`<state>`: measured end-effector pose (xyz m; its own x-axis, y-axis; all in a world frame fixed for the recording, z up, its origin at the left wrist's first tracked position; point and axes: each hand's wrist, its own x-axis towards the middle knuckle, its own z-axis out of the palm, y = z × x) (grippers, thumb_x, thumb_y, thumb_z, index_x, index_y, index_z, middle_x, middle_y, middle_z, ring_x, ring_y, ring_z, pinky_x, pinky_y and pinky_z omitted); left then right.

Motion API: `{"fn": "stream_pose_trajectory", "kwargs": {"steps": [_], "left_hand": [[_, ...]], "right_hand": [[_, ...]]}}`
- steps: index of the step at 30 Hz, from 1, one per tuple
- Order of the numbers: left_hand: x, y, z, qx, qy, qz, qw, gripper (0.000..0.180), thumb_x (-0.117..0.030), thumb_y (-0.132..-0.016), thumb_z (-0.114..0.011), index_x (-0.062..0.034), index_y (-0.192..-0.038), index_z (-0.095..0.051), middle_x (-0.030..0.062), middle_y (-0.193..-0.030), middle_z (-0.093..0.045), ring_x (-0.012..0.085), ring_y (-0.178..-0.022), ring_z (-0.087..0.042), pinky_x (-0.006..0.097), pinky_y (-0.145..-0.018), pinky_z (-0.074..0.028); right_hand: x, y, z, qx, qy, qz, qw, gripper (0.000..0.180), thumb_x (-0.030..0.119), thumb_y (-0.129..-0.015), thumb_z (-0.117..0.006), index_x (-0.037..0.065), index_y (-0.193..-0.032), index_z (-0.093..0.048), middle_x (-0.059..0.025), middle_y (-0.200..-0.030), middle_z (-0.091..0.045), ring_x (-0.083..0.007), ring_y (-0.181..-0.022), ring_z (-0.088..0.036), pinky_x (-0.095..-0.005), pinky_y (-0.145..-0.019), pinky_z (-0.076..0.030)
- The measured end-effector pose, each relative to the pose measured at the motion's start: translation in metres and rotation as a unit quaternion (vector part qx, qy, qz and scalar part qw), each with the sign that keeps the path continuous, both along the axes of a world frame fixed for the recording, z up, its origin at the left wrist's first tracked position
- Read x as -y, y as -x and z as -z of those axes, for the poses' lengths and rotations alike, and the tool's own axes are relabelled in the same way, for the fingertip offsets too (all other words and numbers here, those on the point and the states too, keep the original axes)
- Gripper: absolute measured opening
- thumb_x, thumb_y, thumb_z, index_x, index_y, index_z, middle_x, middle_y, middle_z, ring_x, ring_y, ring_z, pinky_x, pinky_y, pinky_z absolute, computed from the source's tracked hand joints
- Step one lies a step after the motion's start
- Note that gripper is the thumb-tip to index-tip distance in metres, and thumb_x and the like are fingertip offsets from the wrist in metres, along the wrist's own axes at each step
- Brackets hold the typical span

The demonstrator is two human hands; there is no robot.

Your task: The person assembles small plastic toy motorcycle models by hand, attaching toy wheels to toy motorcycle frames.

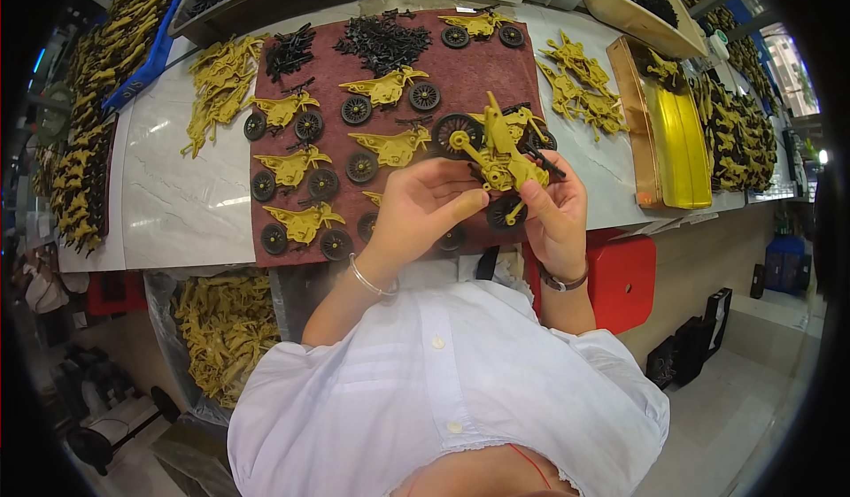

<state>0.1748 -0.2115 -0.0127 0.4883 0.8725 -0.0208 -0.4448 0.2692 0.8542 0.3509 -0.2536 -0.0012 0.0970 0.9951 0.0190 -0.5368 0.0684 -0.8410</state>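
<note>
A yellow toy motorcycle body [501, 154] is tilted up between my two hands, over the right part of a dark red cloth [335, 165]. My left hand [431, 212] closes on its left side, thumb and fingers by the lower end. My right hand [560, 212] pinches its right side with the thumb on the yellow plastic. A thin black part [545, 162] sticks out beside my right fingers; whether they grip it, I cannot tell. A black spoked wheel [458, 136] shows at the left of the body, and another wheel [506, 213] lies below it. Hands hide some pieces beneath.
Several yellow bodies with loose wheels, such as one yellow body [386, 87], lie in rows on the cloth. Black small parts [382, 44] are heaped behind. Yellow pieces [221, 85] lie left, more [580, 88] right. A golden box [668, 143] stands right; a red stool [624, 283] sits below.
</note>
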Motion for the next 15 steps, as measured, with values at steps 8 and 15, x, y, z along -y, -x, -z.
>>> {"fn": "stream_pose_trajectory", "kwargs": {"steps": [8, 15], "left_hand": [[0.003, 0.000, 0.009, -0.118, -0.149, -0.068, 0.980, 0.014, -0.004, -0.083, -0.070, 0.0060, -0.092, -0.066, 0.0076, -0.089, -0.068, 0.0104, -0.080, -0.063, 0.024, -0.069, -0.050], [0.005, 0.002, -0.002, -0.073, -0.082, -0.030, 0.994, 0.011, -0.004, -0.083, -0.068, 0.0050, -0.090, -0.067, 0.0100, -0.087, -0.068, 0.0111, -0.075, -0.063, 0.024, -0.067, -0.050]], "right_hand": [[0.002, 0.004, -0.014, 0.129, 0.022, -0.027, 0.991, 0.032, -0.004, -0.082, -0.068, -0.007, -0.111, -0.056, -0.0082, -0.104, -0.063, -0.0112, -0.087, -0.061, -0.0241, -0.070, -0.055], [0.004, 0.001, -0.010, 0.150, 0.010, -0.022, 0.988, 0.024, -0.002, -0.083, -0.068, -0.009, -0.104, -0.060, -0.0093, -0.098, -0.065, -0.0111, -0.078, -0.063, -0.0238, -0.060, -0.057]]}}
